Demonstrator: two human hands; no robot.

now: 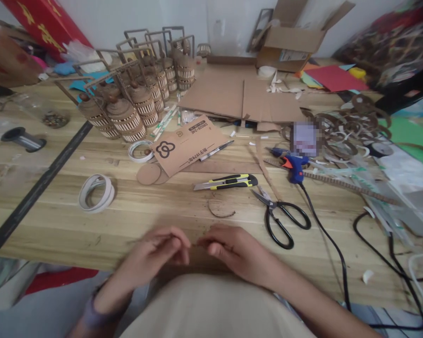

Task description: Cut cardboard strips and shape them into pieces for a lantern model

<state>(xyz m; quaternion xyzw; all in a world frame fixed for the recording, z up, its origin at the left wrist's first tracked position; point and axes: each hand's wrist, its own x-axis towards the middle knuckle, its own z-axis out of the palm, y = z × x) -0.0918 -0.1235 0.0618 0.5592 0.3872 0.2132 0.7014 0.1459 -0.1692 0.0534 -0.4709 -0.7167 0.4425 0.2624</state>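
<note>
Near the table's front edge, my left hand (158, 253) has its fingers curled inward with the thumb close to them. Facing it, my right hand (238, 253) is also curled, its fingertips close to the left ones. Both are slightly blurred, and whether anything small lies in the fingers is hidden. Just beyond them lies a thin curved dark strip (221, 215). Black-handled scissors (275, 206) lie partly spread to the right of my right hand. A yellow and black utility knife (227, 182) rests farther back, its blade pointing left.
Tape rolls (110, 192) lie on the left. Behind stand several lantern-like ornaments (129, 119) with handles. A printed cardboard piece (188, 143) and flat cardboard (218, 91) occupy the middle. On the right are a blue glue gun (296, 169), its black cord (326, 234) and coiled brown strips (352, 126).
</note>
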